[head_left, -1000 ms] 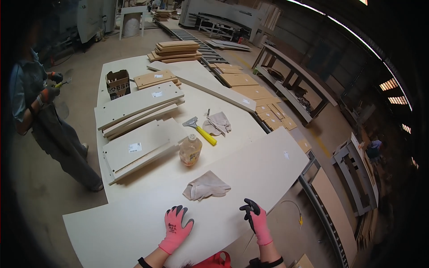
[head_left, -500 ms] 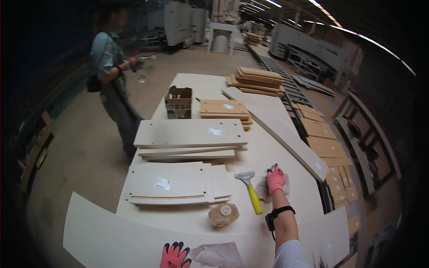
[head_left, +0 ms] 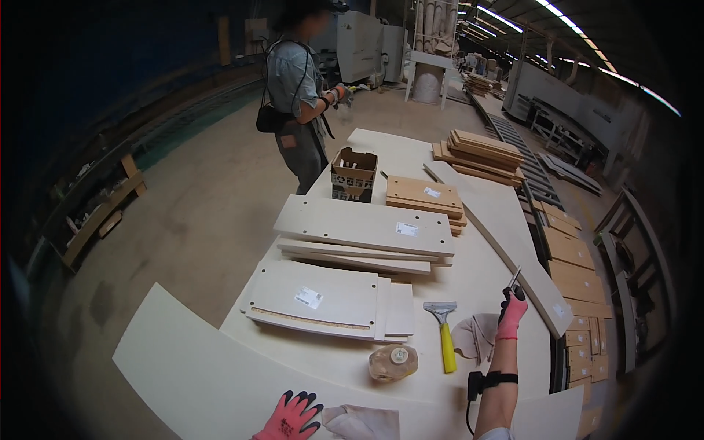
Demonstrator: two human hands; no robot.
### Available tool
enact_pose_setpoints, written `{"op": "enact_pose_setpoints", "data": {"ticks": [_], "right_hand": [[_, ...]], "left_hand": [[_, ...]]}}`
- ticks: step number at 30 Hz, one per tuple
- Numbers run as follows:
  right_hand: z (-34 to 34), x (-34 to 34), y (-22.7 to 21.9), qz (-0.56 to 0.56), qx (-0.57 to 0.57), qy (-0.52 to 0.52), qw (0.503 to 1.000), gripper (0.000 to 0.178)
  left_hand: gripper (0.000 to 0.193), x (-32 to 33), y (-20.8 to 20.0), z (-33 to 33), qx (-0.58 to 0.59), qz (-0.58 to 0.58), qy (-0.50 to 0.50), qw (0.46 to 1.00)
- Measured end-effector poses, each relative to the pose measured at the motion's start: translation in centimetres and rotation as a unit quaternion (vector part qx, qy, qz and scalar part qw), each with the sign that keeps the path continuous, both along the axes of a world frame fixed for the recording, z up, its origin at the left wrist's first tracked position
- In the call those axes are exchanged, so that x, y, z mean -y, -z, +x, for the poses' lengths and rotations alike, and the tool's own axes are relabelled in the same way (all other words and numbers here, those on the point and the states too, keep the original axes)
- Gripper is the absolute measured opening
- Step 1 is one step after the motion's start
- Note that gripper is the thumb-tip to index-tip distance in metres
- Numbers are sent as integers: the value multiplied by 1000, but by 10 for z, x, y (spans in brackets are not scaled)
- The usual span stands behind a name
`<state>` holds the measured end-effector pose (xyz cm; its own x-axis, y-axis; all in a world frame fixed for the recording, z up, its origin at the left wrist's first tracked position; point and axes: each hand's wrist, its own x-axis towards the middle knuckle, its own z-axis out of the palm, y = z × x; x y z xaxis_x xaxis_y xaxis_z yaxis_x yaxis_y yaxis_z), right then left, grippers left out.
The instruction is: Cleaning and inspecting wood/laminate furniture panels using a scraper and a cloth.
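Observation:
My right hand (head_left: 512, 312), in a pink glove with dark fingertips, is closed around a thin, pointed grey tool (head_left: 516, 276); its exact kind cannot be made out. It is beside the long white board (head_left: 506, 246). To its left lie a crumpled cloth (head_left: 475, 337) and a scraper (head_left: 446, 345) with a yellow handle and wide metal head. My left hand (head_left: 292, 418), gloved the same way, rests flat with fingers spread on the curved-looking white panel (head_left: 183, 352) at the near edge. A second cloth (head_left: 363, 422) lies just right of it. A squat clear bottle (head_left: 393, 363) stands between.
Stacked white drilled panels (head_left: 315, 297) sit on the worktable's left half. Farther back are brown boards (head_left: 422, 192), an open cardboard box (head_left: 354, 176) and more boards (head_left: 480, 154). A roller conveyor (head_left: 513, 136) runs along the right. Beyond the table stands a co-worker (head_left: 297, 95).
The view has swung left, shifting the scene rightward. My right hand has come off the cloth toward the long board, and the thin tool now shows in it. My left hand remains on the panel.

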<state>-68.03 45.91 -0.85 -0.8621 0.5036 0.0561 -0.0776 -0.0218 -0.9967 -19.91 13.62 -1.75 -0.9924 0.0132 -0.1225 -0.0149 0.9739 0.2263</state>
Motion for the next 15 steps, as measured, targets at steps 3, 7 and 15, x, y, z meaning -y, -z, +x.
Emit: {"op": "enact_pose_setpoints", "data": {"ticks": [3,7,15], "right_hand": [[91,1,-73,-50,-35,-152,987,30],[230,66,-125,-42,64,-385,920,44],[444,214,-173,-10,184,-572,799,50]], "left_hand": [[58,1,13,5,18,-13,13,1000],[52,17,11,5,-80,5,31,996],[75,51,-73,77,-344,313,-120,877]]}}
